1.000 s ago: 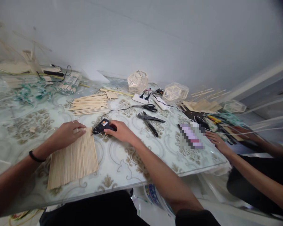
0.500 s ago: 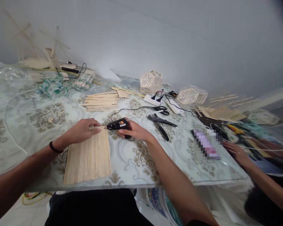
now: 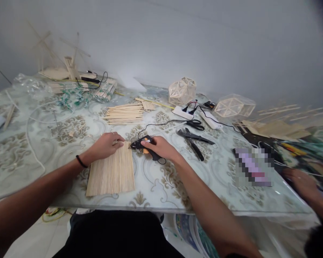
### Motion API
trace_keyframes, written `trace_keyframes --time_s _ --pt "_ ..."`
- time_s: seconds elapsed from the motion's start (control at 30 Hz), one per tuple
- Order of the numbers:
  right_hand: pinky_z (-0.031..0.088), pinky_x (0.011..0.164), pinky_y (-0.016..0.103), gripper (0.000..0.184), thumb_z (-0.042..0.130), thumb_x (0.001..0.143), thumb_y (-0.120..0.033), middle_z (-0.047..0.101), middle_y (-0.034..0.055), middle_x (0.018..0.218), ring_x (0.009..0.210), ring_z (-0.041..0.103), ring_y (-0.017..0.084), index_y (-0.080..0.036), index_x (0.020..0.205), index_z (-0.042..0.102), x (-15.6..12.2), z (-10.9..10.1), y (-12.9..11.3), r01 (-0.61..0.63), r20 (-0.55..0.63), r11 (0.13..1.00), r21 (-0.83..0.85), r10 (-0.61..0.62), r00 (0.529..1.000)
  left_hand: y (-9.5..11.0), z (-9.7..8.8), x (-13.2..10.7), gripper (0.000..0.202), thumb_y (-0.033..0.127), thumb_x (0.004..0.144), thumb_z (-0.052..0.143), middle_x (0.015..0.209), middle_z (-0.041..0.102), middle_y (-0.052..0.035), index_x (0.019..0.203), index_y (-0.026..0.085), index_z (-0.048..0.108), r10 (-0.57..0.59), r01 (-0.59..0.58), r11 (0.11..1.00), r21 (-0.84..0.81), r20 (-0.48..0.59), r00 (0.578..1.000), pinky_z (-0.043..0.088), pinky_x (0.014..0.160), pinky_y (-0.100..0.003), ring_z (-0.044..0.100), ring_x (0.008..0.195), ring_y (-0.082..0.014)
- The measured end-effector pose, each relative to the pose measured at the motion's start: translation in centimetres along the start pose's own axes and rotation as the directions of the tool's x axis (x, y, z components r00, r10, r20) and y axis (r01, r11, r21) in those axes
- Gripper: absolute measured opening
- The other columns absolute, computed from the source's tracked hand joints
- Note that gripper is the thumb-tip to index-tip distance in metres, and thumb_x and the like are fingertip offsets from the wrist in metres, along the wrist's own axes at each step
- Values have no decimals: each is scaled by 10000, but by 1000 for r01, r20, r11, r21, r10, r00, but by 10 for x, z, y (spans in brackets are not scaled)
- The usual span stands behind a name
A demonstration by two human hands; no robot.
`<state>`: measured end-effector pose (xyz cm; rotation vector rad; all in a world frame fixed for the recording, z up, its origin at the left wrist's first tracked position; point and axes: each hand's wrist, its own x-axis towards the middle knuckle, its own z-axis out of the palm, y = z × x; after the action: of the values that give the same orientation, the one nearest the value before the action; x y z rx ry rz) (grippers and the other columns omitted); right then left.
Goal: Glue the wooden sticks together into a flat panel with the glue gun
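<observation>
A flat mat of thin wooden sticks [image 3: 111, 172] lies on the patterned table near its front edge. My left hand [image 3: 106, 144] rests fingers-down on the mat's far edge and presses it flat. My right hand [image 3: 161, 147] grips a black glue gun [image 3: 143, 144] whose nozzle points left at the mat's far right corner. The gun's black cable runs back to a white power strip [image 3: 182, 112].
A loose pile of sticks [image 3: 125, 114] lies behind the mat. Black pliers [image 3: 191, 139] and scissors [image 3: 196, 124] sit to the right, with two stick polyhedra [image 3: 182, 90] near the wall. Another person's hand [image 3: 301, 181] is at the right edge. Plastic wrap and stick models crowd the far left.
My right hand picked the glue gun up off the table and brought its nozzle to the mat's far right corner. The view shifted, and the other person's hand pulled back.
</observation>
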<state>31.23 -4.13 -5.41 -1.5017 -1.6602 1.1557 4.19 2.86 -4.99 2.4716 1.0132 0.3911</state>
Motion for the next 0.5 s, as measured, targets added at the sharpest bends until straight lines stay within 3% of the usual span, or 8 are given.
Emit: trace_keyframes --time_s 0.13,0.27,0.5 --pt "517 521 262 517 638 910 -681 661 1 605 498 634 138 -185 768 614 3 5 1 9 -31 1000 26 -8 999 0 -1 -2 332 316 959 502 1103 768 -103 1110 174 761 0 0 1000 9 5 1000 516 935 -383 709 1014 -267" --pt "515 493 244 513 662 871 -701 662 0 634 481 628 130 -201 792 575 1 5 1 13 -59 998 57 -9 998 5 -2 -5 348 299 967 465 1134 749 -101 1140 182 743 14 -14 1000 -4 27 1000 509 951 -387 699 1038 -265" --pt "522 440 232 454 733 832 -627 708 12 694 472 632 130 -205 819 566 -6 4 -6 -19 105 996 83 11 994 5 -6 -6 339 320 926 455 1081 750 -121 1053 153 721 -33 35 999 -29 61 998 500 917 -404 693 1000 -285"
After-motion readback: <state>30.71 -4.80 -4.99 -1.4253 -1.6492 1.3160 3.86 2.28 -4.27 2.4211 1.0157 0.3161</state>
